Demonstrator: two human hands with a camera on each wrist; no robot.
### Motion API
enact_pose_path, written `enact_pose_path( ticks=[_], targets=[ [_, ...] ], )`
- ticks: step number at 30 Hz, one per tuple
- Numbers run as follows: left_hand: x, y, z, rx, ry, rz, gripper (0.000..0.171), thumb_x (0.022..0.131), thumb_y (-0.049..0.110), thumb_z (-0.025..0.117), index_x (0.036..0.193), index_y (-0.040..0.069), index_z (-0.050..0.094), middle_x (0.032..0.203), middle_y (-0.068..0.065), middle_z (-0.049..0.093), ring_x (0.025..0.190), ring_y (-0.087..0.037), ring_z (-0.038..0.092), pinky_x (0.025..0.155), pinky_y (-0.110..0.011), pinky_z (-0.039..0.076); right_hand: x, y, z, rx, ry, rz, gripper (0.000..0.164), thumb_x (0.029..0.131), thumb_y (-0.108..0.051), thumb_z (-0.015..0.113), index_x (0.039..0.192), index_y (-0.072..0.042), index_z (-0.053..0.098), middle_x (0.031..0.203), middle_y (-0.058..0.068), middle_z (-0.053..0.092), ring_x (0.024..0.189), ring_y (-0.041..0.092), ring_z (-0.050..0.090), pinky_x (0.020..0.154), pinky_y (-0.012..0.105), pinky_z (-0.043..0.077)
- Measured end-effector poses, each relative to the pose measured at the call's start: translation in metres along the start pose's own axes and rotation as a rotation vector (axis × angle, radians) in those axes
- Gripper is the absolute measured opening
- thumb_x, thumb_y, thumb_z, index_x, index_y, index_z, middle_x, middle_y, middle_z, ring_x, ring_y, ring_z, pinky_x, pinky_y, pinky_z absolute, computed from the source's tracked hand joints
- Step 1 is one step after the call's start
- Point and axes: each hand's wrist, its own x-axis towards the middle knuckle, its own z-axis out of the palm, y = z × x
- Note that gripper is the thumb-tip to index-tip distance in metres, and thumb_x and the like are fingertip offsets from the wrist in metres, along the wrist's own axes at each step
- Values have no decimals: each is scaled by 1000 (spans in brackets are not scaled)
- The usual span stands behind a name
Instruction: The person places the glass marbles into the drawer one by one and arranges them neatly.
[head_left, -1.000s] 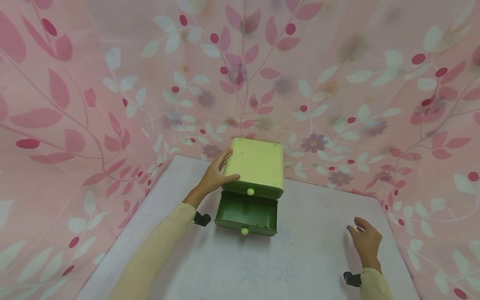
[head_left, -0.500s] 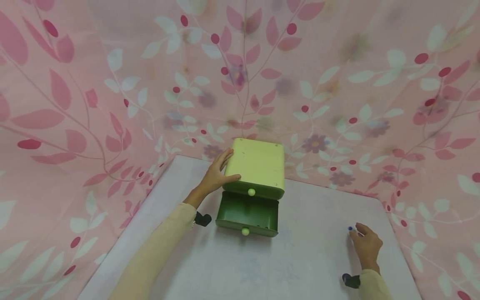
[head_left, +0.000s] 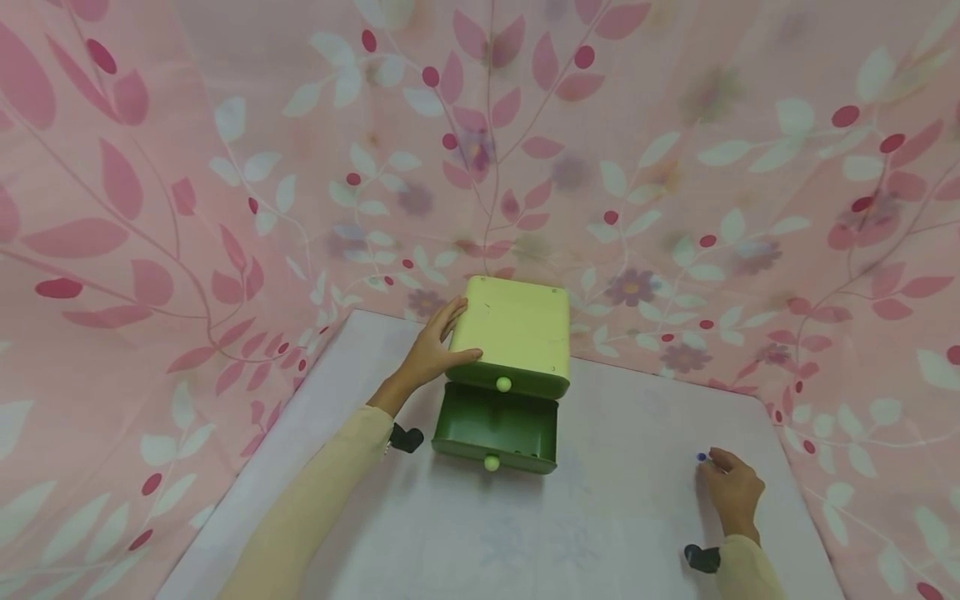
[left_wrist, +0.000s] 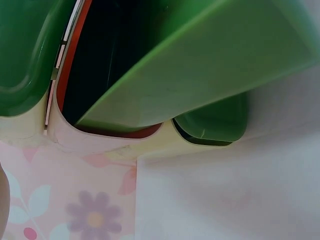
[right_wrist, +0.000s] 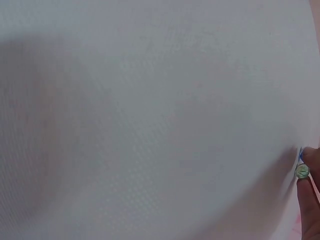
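Observation:
A small pale-yellow drawer cabinet (head_left: pixel 510 325) with green drawers stands at the back of the table. My left hand (head_left: pixel 427 350) rests against its left side, fingers along the side and thumb over the top edge. Below the top drawer, a green drawer (head_left: pixel 487 460) with a round knob is pulled out; the left wrist view shows this open drawer (left_wrist: pixel 200 70) close up. Far to the right, my right hand (head_left: pixel 733 487) is low over the table. Its thumb and finger pinch a pale-green glass marble (right_wrist: pixel 302 171). A small blue ball (head_left: pixel 701 457) shows right at the fingertips.
A white cloth covers the table (head_left: pixel 600 517). Pink floral fabric (head_left: pixel 525 167) hangs behind and at both sides. Another green drawer (left_wrist: pixel 220 120) sits lower in the cabinet, pushed in further than the open one. Black wrist mounts (head_left: pixel 405 438) sit at both wrists.
My right hand's fingers have lowered and drawn together, and the blue ball has come into clearer view beside the fingertips. The left hand and the cabinet stay in place.

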Motion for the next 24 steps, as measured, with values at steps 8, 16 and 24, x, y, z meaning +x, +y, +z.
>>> enact_pose_path(
  ticks=[8,16,24],
  targets=[
    [-1,0,0,-9,-4,0,98,81,13,81,156,8,18,157,-19,24,145,-28,25,118,-41,23,6,4,5,-14,-10,30,37,92,-5,56,127,6,60,124,27,60,115,43,52,100,59,41],
    [1,0,-1,-25,2,5,96,81,9,80,155,7,19,157,-20,23,145,-30,24,118,-43,22,10,7,6,1,-21,43,36,97,-9,50,129,4,59,127,27,58,119,43,49,101,60,40],
    [0,1,1,-16,4,0,96,81,10,81,155,6,19,157,-20,24,145,-29,24,118,-41,21,6,6,7,10,8,48,35,96,-8,49,127,4,61,124,26,60,118,43,50,100,60,39]
  ],
)
